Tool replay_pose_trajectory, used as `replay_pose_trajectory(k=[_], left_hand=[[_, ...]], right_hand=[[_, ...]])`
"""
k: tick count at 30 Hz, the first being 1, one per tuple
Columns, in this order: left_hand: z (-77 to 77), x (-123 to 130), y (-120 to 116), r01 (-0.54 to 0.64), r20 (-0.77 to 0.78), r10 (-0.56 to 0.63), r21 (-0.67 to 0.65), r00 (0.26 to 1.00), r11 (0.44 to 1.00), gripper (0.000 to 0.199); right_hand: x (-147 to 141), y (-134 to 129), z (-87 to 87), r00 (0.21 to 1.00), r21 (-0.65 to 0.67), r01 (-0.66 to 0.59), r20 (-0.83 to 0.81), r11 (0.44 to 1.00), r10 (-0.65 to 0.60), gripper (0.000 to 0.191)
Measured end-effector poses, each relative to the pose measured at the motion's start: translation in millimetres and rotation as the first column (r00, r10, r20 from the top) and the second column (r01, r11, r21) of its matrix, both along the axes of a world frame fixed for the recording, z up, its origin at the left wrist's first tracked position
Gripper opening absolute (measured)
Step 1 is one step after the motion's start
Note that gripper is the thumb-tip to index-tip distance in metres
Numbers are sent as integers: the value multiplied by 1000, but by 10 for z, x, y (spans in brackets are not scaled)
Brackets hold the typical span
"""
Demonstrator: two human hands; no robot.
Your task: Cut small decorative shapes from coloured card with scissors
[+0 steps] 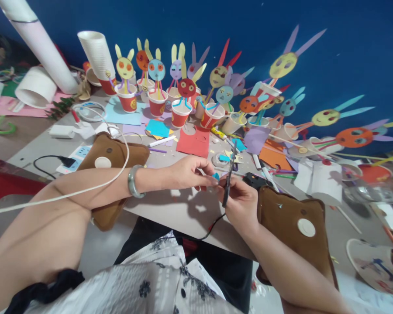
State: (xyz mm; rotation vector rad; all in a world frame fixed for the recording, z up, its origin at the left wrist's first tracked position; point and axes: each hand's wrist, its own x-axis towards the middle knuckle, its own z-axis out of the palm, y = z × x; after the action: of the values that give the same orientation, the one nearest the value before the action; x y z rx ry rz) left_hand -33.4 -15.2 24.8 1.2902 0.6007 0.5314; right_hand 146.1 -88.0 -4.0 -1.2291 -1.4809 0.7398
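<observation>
Pinched between the thumb and fingers of my left hand (188, 172) is a small piece of blue paper (215, 176). My right hand (241, 201) is closed round dark scissors (228, 185), whose blades point up and away from me beside the blue piece. Whether the blades touch the paper, I cannot tell. Just beyond my hands, a roll of clear tape (220, 159) lies among paper scraps, and a red paper sheet (193, 141) is flat on the table.
Paper cups (126, 98) with rabbit-faced paper figures line the blue wall. Two brown cushions (293, 233) lie under or beside my forearms. A white cable (126, 161) crosses my left arm. Markers (162, 141) and a power strip (74, 159) are at the left.
</observation>
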Motion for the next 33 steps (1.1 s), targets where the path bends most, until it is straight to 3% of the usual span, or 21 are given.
replay_pose_trajectory(k=[5,10,13,17,21,26,33], left_hand=[[30,-14,35,29,33,-26,-82,999,996,15],[54,-10,32,26,19,-23,-177,1000,984,18],[53,-1,24,-19,22,23,-163,999,986,28],[19,0,37,21,-5,-21,-88,1000,996,38],[-8,-12,62,43,0,-43,-17,999,999,28],[33,-28,69,25,7,-25,-69,1000,997,6],[10,-21,96,-24,-26,23,-55,999,998,15]], right_hand=[[31,35,-119,991,-62,14,-130,998,-22,27],[63,82,-219,976,-131,5,-216,991,-33,26],[55,86,-233,971,-141,6,-237,990,-40,26],[32,71,-226,968,-134,-39,-252,990,4,23],[12,62,-204,960,-143,-50,-278,988,9,25],[20,70,-229,943,-145,-15,-332,989,-34,24],[25,99,-248,935,-157,13,-348,988,-67,22]])
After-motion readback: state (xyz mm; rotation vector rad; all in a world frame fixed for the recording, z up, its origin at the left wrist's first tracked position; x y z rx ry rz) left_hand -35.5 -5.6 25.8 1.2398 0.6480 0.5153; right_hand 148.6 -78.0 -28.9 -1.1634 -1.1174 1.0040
